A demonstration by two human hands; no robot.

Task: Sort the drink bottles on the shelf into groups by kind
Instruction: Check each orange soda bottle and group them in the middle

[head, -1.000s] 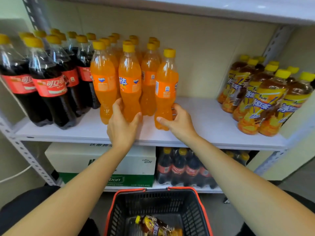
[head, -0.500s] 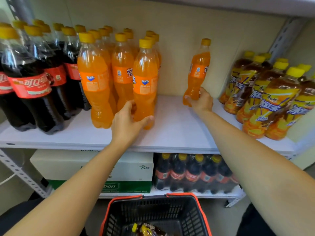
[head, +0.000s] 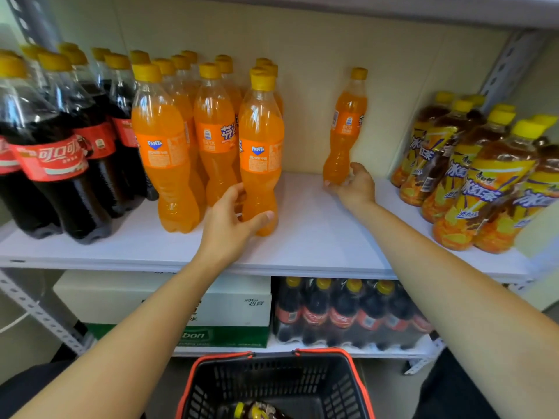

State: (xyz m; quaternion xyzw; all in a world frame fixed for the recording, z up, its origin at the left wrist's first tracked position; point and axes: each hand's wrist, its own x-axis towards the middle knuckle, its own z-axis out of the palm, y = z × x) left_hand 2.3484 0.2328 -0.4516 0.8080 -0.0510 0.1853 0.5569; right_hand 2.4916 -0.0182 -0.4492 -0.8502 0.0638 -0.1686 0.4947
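On the white shelf (head: 317, 237) stand three groups: dark cola bottles (head: 54, 164) at the left, orange Fanta bottles (head: 163, 152) in the middle, iced-tea bottles (head: 484, 182) at the right. My left hand (head: 230, 225) grips the base of the front right Fanta bottle (head: 260, 146) in the group. My right hand (head: 354, 186) holds the base of a single Fanta bottle (head: 344, 131) that stands upright by the back wall, apart from the group and left of the iced tea.
A red-rimmed black basket (head: 272, 388) with one iced-tea bottle (head: 257, 411) sits below me. The lower shelf holds a white and green carton (head: 211, 313) and a pack of cola bottles (head: 341, 316). A grey metal upright (head: 508, 65) stands at the back right.
My right hand carried one Fanta bottle from the group rightward to the back wall and stood it upright there. My left hand shifted to the front right bottle of the group.
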